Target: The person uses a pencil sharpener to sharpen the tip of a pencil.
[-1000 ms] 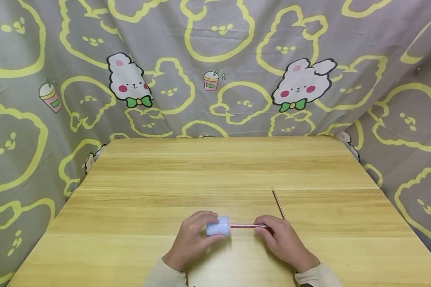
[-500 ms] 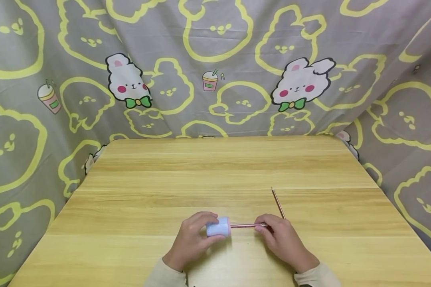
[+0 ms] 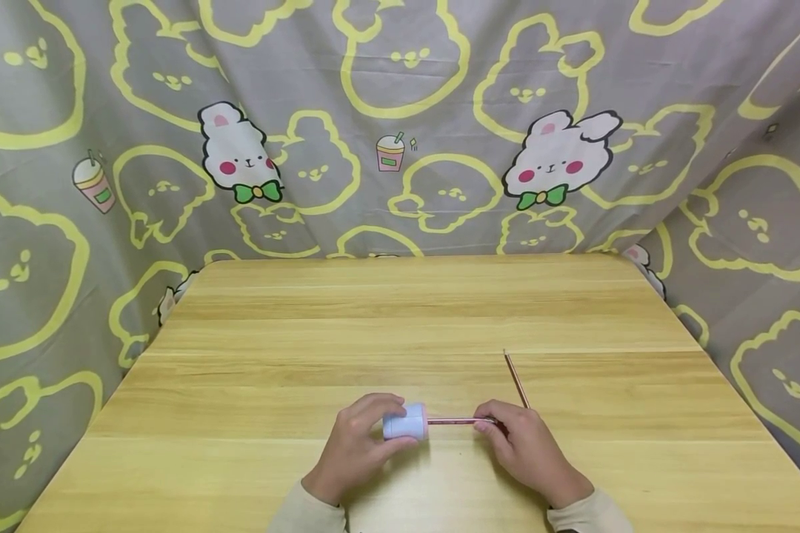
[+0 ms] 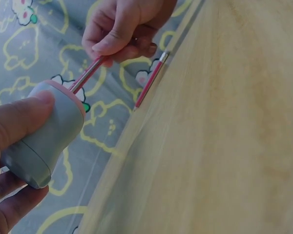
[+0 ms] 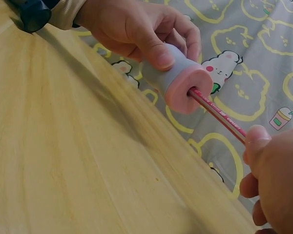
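A light blue pencil sharpener (image 3: 407, 422) with a pink end lies sideways in my left hand (image 3: 355, 448), gripped between thumb and fingers. From the hole in its pink face (image 5: 200, 85) sticks a red striped pencil (image 3: 450, 421), its tip hidden inside. My right hand (image 3: 525, 450) pinches the pencil near its other end, between thumb and fingers. In the left wrist view the sharpener (image 4: 63, 117) shows a seam across its body. A second pencil (image 3: 516, 377) lies on the table just beyond my right hand, which hides its near end in the head view.
The wood-grain table (image 3: 347, 318) extends beyond both hands. A grey curtain (image 3: 440, 133) with yellow outlines and white rabbits hangs behind its back edge and along both sides. A dark band (image 5: 35, 13) sits at the left wrist.
Both hands and the sharpener stay in almost the same place. The shine and stripes along the held pencil differ slightly between frames. The second pencil has not moved.
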Available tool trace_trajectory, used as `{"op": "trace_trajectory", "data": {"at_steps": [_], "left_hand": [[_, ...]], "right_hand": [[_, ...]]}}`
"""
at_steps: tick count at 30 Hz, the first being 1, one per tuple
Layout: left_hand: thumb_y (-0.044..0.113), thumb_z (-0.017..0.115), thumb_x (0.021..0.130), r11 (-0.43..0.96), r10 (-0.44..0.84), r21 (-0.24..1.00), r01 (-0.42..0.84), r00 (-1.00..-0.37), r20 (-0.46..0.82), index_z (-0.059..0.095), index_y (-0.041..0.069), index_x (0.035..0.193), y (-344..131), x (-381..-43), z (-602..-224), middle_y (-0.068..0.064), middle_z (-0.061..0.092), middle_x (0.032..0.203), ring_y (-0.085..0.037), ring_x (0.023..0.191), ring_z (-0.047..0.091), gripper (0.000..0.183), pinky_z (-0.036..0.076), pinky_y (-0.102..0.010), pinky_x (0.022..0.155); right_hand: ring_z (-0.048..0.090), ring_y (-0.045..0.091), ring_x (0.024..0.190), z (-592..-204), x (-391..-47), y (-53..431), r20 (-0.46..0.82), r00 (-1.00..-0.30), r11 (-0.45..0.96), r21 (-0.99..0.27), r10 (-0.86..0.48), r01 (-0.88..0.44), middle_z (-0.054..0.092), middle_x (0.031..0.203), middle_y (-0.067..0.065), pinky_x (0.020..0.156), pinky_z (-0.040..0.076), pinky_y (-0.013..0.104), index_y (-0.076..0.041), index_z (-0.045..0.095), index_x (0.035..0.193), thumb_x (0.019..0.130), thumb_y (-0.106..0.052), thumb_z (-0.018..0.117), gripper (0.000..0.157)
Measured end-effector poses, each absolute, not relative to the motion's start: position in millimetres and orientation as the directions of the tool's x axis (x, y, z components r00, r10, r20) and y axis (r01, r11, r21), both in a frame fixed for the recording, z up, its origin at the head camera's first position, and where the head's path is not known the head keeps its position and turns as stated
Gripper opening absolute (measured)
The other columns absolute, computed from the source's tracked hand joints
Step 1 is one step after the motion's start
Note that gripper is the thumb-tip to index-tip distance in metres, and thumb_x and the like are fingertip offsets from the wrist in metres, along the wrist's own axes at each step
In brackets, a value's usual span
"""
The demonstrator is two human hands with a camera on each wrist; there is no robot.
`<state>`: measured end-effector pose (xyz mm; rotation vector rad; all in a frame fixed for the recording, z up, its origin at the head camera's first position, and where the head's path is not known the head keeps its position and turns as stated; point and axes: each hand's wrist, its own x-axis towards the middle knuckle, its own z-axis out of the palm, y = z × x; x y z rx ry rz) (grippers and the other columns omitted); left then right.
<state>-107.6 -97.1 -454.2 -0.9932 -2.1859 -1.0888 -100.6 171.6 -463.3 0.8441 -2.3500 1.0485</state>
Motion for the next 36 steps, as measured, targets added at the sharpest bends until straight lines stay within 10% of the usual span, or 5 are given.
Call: {"op": "trace_trajectory", "data": {"at_steps": [36], "left_hand": [[0.014,0.089,0.066,0.395,0.388,0.474,0.787,-0.611,0.69,0.065,0.004,0.09,-96.5,-108.4,-455.9,-0.011,0.07,0.098,-0.021,0.088,0.068,0.035,0.057,-0.021,0.076]], "right_hand": [[0.036,-0.007,0.056,-464.5,-101.7,174.2,0.581,-0.742,0.521,-0.542,-0.335,-0.66,0.051,0.069,-0.016,0.044,0.034,0.008,-0.018,0.064,0.085,0.079,0.001,0.076,0.023]]}}
